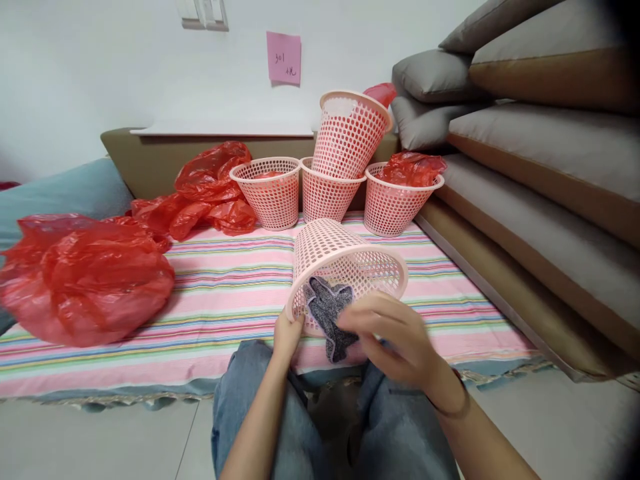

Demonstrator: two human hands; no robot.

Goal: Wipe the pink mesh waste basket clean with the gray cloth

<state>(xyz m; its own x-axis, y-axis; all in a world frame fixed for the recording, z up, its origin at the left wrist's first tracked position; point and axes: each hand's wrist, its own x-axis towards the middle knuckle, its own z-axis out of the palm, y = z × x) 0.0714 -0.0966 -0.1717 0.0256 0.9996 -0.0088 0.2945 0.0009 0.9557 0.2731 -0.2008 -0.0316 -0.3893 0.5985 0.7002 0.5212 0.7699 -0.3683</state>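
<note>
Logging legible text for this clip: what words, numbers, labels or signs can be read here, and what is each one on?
"301": handwritten top line on the pink sticky note stuck to the wall.
Second handwritten line on the same note: too small and blurred to read.
No print shows on the pink basket, the grey cloth, the red plastic bags or the striped sheet.

Left hand (286,333) grips the rim of a tipped pink basket (345,263); right hand (395,337) pushes a grey cloth (327,313) inside. Red bags (85,277) at nine o'clock, more baskets (327,193) at twelve.
</note>
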